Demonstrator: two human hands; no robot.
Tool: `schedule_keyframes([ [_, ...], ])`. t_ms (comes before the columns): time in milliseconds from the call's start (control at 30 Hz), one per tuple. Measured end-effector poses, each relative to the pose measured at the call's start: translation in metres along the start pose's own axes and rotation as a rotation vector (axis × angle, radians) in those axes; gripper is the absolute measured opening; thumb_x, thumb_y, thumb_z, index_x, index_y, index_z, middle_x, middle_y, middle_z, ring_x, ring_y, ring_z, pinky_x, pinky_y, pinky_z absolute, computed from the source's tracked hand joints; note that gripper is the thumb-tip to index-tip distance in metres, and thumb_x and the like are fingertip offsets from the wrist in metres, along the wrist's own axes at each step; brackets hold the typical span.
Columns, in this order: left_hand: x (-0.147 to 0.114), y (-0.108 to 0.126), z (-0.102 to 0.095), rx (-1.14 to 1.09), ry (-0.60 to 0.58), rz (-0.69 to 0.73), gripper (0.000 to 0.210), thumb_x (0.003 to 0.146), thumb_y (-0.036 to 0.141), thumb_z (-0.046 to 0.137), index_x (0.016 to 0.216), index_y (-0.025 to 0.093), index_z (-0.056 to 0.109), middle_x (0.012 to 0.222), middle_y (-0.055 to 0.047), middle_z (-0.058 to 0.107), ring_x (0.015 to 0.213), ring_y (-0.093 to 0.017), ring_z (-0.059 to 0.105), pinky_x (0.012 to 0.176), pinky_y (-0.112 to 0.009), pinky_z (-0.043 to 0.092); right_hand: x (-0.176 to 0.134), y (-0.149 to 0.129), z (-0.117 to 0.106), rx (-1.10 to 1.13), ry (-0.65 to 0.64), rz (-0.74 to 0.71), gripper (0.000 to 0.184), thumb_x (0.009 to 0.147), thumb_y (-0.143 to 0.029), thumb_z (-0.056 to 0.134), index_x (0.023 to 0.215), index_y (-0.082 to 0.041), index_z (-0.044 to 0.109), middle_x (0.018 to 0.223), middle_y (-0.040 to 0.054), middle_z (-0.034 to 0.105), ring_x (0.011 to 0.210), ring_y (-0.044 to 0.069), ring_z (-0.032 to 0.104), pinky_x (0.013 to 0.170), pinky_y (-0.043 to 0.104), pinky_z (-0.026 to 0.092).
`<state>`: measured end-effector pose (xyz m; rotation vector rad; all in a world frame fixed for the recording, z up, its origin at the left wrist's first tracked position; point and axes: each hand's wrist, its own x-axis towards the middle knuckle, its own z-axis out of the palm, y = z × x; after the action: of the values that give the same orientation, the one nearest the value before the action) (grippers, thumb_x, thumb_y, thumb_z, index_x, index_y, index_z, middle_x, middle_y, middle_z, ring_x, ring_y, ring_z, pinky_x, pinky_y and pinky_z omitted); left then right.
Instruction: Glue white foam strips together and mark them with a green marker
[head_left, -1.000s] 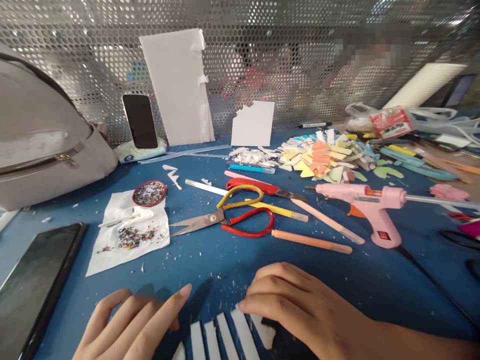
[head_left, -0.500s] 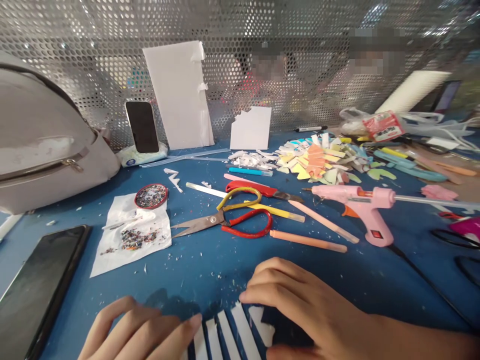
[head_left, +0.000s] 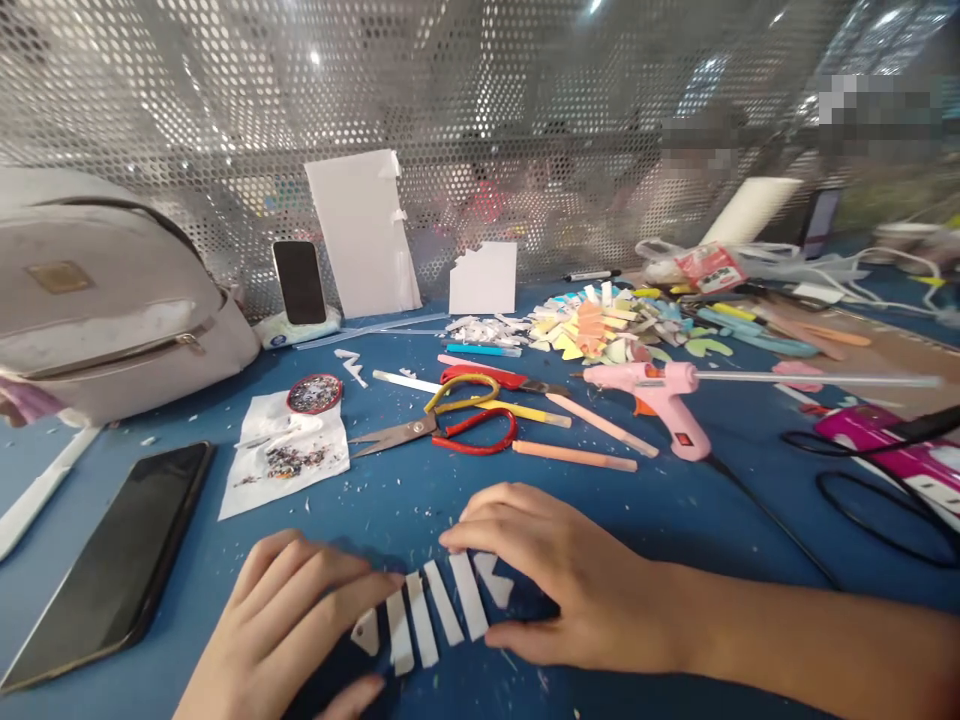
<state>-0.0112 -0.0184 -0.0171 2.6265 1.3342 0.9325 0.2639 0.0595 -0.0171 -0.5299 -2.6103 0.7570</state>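
Note:
Several narrow white strips [head_left: 423, 622] lie side by side on the blue tabletop between my hands. At the row's left end is a rounded white piece with a dark dot [head_left: 366, 632], and at its right end a notched white piece [head_left: 493, 580]. My left hand [head_left: 300, 615] rests open, fingertips reaching the left strips' top ends and thumb apart below. My right hand [head_left: 559, 580] arches over the right end, with the index fingertip near the top of the wide strip [head_left: 469, 597] and the thumb by its lower end. Neither hand lifts anything.
Scissors [head_left: 409, 432], markers [head_left: 574, 456] and a pink glue gun [head_left: 667, 395] lie beyond my hands. A black phone [head_left: 112, 560], bead-strewn paper [head_left: 255, 470] and a backpack [head_left: 127, 310] are left. Colourful scraps [head_left: 600, 325] are heaped before a perforated metal panel [head_left: 465, 110].
My view has tilted up and shifted right, so the whole row of white pieces now shows. Both hands stay at the row's ends, with little clear movement of the pieces.

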Motion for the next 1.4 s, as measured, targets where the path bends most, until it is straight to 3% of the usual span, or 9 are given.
schedule_keyframes([
  [200, 0.003, 0.009, 0.0, -0.069, -0.048, -0.126, 0.023, 0.093, 0.031, 0.055, 0.116, 0.027, 0.059, 0.106, -0.003, 0.067, 0.096, -0.02, 0.059, 0.086, -0.033, 0.043, 0.0, -0.008, -0.002, -0.006, 0.055, -0.007, 0.051, 0.086, -0.029, 0.069, 0.131, -0.015, 0.05, 0.115, 0.0108, 0.058, 0.109, 0.022, 0.05, 0.096, 0.037, 0.044],
  [433, 0.019, 0.031, -0.003, -0.206, -0.185, -0.386, 0.026, 0.093, 0.043, 0.054, 0.115, 0.031, 0.061, 0.108, -0.002, 0.064, 0.096, -0.023, 0.056, 0.088, -0.039, 0.042, 0.001, -0.03, -0.009, -0.101, 0.128, -0.167, 0.048, 0.09, -0.025, 0.063, 0.134, -0.016, 0.043, 0.117, 0.0108, 0.06, 0.11, 0.021, 0.052, 0.096, 0.038, 0.045],
  [567, 0.029, 0.041, -0.006, -0.368, -0.204, -0.494, 0.026, 0.091, 0.052, 0.053, 0.101, 0.029, 0.063, 0.099, 0.0, 0.064, 0.088, -0.021, 0.053, 0.089, -0.038, 0.04, 0.001, -0.043, -0.014, -0.176, 0.157, -0.286, 0.049, 0.092, -0.018, 0.059, 0.137, -0.018, 0.038, 0.121, 0.0106, 0.061, 0.113, 0.021, 0.053, 0.098, 0.038, 0.044],
  [800, 0.043, 0.048, -0.01, -0.418, -0.149, -0.445, 0.025, 0.088, 0.047, 0.055, 0.08, 0.023, 0.059, 0.078, 0.0, 0.061, 0.076, -0.018, 0.053, 0.074, -0.03, 0.043, -0.001, -0.056, -0.021, -0.204, 0.198, -0.333, 0.049, 0.092, -0.014, 0.061, 0.135, -0.016, 0.038, 0.119, 0.0093, 0.061, 0.111, 0.019, 0.053, 0.098, 0.035, 0.044],
  [933, 0.046, 0.053, -0.011, -0.382, -0.113, -0.431, 0.019, 0.088, 0.04, 0.055, 0.08, 0.024, 0.057, 0.084, 0.0, 0.06, 0.082, -0.019, 0.051, 0.082, -0.035, 0.038, -0.002, -0.06, -0.026, -0.145, 0.243, -0.248, 0.045, 0.093, -0.023, 0.063, 0.132, -0.019, 0.042, 0.117, 0.0089, 0.061, 0.106, 0.021, 0.054, 0.094, 0.035, 0.044],
  [1067, 0.045, 0.06, -0.012, -0.302, -0.083, -0.37, 0.016, 0.089, 0.036, 0.055, 0.079, 0.025, 0.056, 0.091, 0.001, 0.059, 0.086, -0.02, 0.049, 0.087, -0.039, 0.031, 0.001, -0.063, -0.033, -0.124, 0.291, -0.188, 0.031, 0.096, -0.022, 0.059, 0.125, -0.019, 0.048, 0.102, 0.0054, 0.063, 0.095, 0.019, 0.055, 0.085, 0.032, 0.045],
  [1400, 0.046, 0.062, -0.015, -0.115, -0.031, -0.193, 0.013, 0.093, 0.03, 0.055, 0.081, 0.025, 0.054, 0.092, 0.005, 0.06, 0.086, -0.018, 0.051, 0.081, -0.035, 0.029, 0.007, -0.071, -0.039, -0.168, 0.214, -0.173, 0.026, 0.095, -0.014, 0.058, 0.12, -0.02, 0.053, 0.093, 0.0019, 0.065, 0.087, 0.017, 0.055, 0.082, 0.032, 0.044],
])
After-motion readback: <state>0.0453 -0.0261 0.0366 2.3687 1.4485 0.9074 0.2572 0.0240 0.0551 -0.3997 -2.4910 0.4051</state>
